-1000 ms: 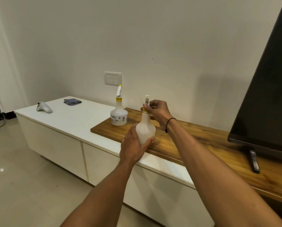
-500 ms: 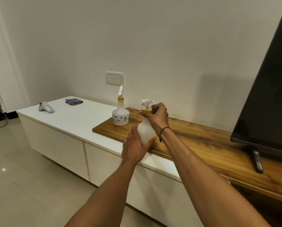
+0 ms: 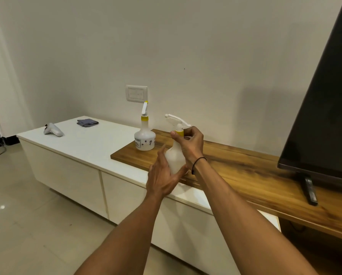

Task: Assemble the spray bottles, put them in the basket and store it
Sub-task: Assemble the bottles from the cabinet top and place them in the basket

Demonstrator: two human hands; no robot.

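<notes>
- A bottle (image 3: 175,159) is being held upright over the front edge of the wooden board (image 3: 235,165).
- Its body is being cupped by the left hand (image 3: 162,175), fingers wrapped round it.
- Its yellow collar (image 3: 179,133), under the white trigger head (image 3: 176,120), is being pinched by the right hand (image 3: 192,143).
- A second bottle (image 3: 145,138) is being left standing near the board's left end.
- A cloth (image 3: 87,122) and a controller (image 3: 53,130) are lying at the cabinet's (image 3: 90,147) left end.
</notes>
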